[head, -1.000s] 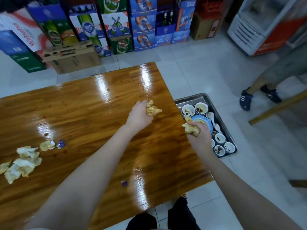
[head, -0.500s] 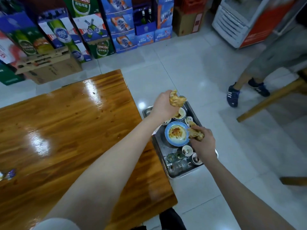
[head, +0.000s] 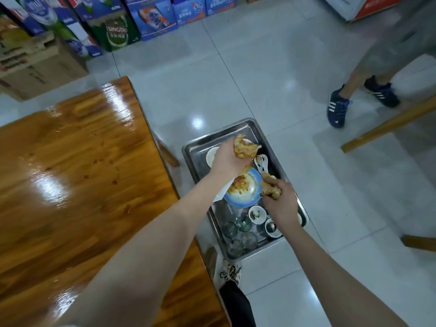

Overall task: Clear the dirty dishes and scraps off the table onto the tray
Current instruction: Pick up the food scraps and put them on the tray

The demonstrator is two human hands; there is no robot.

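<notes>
A steel tray (head: 238,127) sits on the floor to the right of the glossy wooden table (head: 77,175). It holds a blue plate (head: 243,201) with food remains, small white bowls (head: 257,214), white spoons (head: 262,161) and several glasses (head: 238,237). My left hand (head: 227,158) hovers over the tray's far half and grips a stained crumpled napkin wad (head: 245,148). My right hand (head: 282,199) grips a second soiled napkin wad (head: 270,188) just right of the blue plate.
Another person's legs in blue sneakers (head: 337,109) stand on the tiled floor at the right, beside wooden furniture legs (head: 387,125). Stacked beer cartons (head: 118,27) and a cardboard box (head: 35,64) line the far wall. My own shoe (head: 230,272) is just below the tray.
Both hands carried their napkin wads off the table to the right and now hang over the tray. The view swung right, so the napkin scraps on the table's left are out of sight.
</notes>
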